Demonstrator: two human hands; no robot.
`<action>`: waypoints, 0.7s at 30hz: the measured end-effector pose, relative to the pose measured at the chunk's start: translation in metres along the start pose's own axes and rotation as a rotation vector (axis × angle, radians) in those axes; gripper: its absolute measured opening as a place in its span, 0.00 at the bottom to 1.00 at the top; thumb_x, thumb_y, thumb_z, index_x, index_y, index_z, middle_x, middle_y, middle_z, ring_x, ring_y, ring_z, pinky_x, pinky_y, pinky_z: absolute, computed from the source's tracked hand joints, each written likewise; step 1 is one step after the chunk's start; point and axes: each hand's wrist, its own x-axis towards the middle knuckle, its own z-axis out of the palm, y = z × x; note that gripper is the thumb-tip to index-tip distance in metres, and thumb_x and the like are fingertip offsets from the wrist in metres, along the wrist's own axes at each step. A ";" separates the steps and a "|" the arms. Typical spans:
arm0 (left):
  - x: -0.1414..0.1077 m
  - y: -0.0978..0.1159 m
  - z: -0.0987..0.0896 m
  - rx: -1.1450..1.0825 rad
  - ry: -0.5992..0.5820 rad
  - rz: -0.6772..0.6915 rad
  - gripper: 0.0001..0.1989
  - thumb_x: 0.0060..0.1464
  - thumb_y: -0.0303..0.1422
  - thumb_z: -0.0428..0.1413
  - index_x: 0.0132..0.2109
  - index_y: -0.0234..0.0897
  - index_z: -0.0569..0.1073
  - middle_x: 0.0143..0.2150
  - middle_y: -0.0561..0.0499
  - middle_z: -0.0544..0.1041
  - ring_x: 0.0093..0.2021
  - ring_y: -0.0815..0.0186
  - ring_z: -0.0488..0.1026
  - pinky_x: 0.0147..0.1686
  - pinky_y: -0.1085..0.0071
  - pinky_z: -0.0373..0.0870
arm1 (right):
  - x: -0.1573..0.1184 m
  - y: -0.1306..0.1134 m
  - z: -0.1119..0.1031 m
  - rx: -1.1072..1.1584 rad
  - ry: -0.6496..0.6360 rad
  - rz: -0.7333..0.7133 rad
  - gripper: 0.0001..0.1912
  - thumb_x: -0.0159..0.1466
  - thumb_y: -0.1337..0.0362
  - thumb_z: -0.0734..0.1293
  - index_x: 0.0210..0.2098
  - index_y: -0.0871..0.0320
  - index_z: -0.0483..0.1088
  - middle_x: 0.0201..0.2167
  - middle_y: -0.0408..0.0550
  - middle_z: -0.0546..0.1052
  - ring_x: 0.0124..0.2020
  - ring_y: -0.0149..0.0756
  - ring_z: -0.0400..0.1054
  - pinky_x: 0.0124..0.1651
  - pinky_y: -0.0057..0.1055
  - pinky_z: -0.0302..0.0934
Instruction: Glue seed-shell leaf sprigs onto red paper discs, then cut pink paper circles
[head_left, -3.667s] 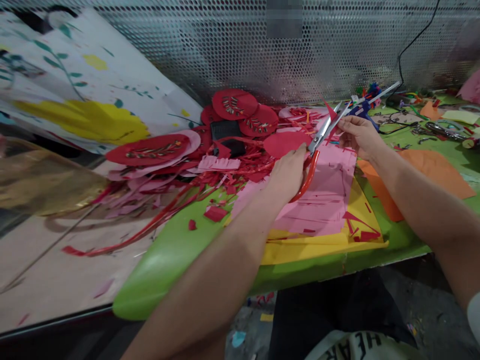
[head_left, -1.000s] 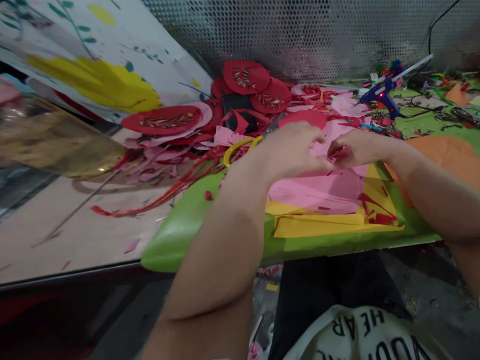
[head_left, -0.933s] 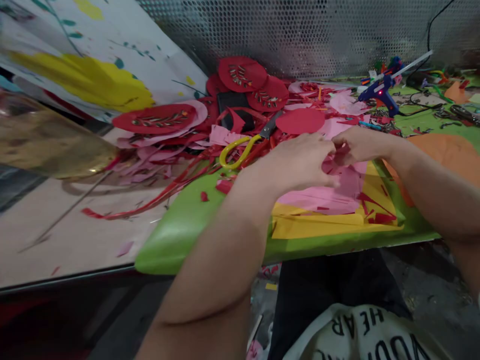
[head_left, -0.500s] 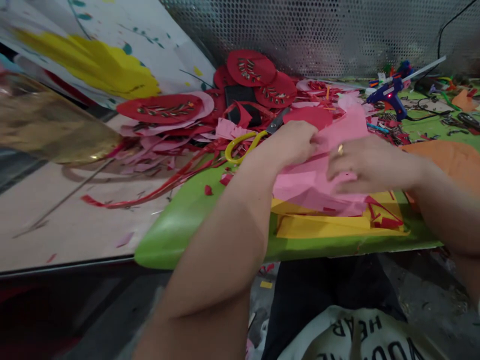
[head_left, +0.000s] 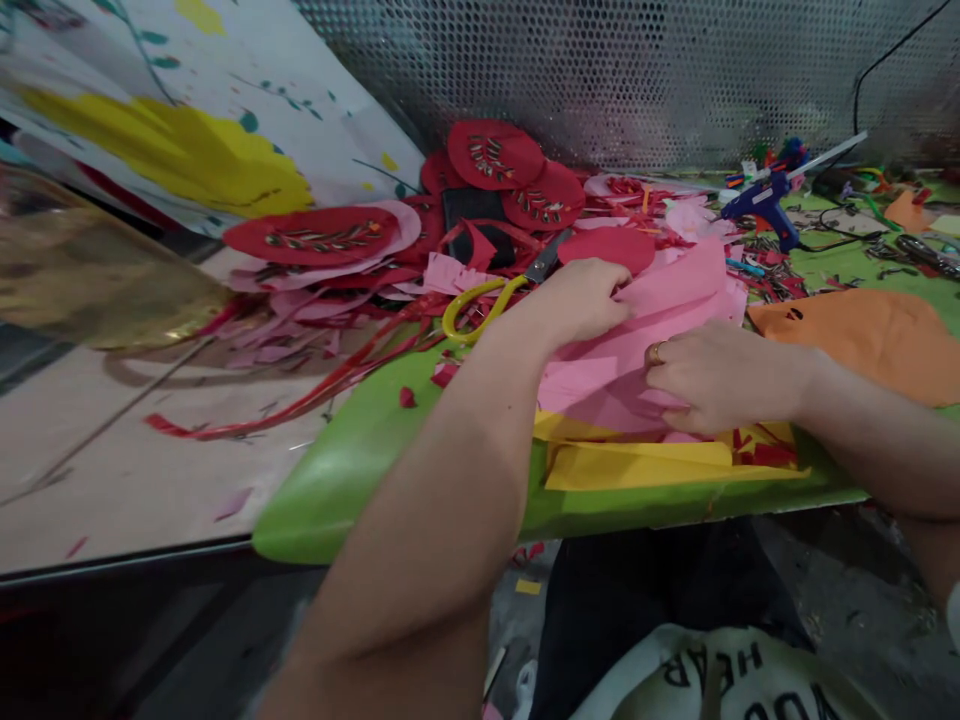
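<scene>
Sheets of pink paper (head_left: 679, 283) lie on the green surface in front of me, folded and uneven. At their left edge my left hand (head_left: 589, 302) is closed with its fingers curled onto the paper. My right hand (head_left: 724, 375), a ring on one finger, is closed on the near right part of the pink paper; its fingertips are partly hidden. Folded yellow paper (head_left: 637, 466) lies under the near edge of the pink. Scissors with yellow handles (head_left: 480, 308) rest beside my left wrist. Behind my left hand is a red paper disc (head_left: 609, 247).
Red ovals with leafy decorations (head_left: 495, 155) and paper scraps pile up at the back left. A blue glue gun (head_left: 765, 207) stands at the back right, near orange paper (head_left: 862, 335). A perforated metal panel (head_left: 600, 80) closes off the back. Gold wrapping (head_left: 97, 270) sits at far left.
My right hand has moved slightly down and left over the pink paper, and its fingers have curled in. More of the orange paper shows. My left hand stays at the paper's left edge.
</scene>
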 end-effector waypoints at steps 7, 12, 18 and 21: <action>0.001 -0.001 0.001 -0.034 0.010 0.011 0.09 0.52 0.32 0.52 0.37 0.34 0.74 0.31 0.49 0.74 0.31 0.65 0.66 0.32 0.69 0.57 | 0.005 -0.004 0.002 -0.050 0.012 0.078 0.12 0.62 0.70 0.61 0.38 0.64 0.76 0.35 0.56 0.79 0.33 0.37 0.70 0.30 0.30 0.49; 0.001 -0.002 0.001 -0.053 0.021 -0.005 0.09 0.53 0.36 0.52 0.35 0.36 0.74 0.29 0.49 0.73 0.31 0.64 0.67 0.33 0.69 0.58 | 0.003 0.017 0.000 0.085 0.079 0.136 0.14 0.65 0.66 0.60 0.34 0.61 0.77 0.34 0.52 0.79 0.32 0.34 0.68 0.33 0.29 0.50; 0.003 -0.003 0.003 -0.048 0.056 -0.007 0.08 0.53 0.36 0.52 0.33 0.37 0.73 0.28 0.50 0.73 0.32 0.64 0.68 0.32 0.69 0.58 | 0.009 0.034 0.001 0.213 0.201 0.272 0.09 0.60 0.58 0.68 0.30 0.58 0.75 0.28 0.45 0.74 0.30 0.30 0.64 0.31 0.27 0.46; 0.003 -0.003 0.003 -0.046 0.071 -0.034 0.08 0.54 0.35 0.52 0.32 0.37 0.73 0.27 0.51 0.72 0.30 0.65 0.66 0.30 0.69 0.57 | 0.013 0.039 0.004 0.322 0.266 0.269 0.13 0.57 0.56 0.70 0.25 0.60 0.70 0.22 0.41 0.69 0.27 0.27 0.59 0.30 0.27 0.45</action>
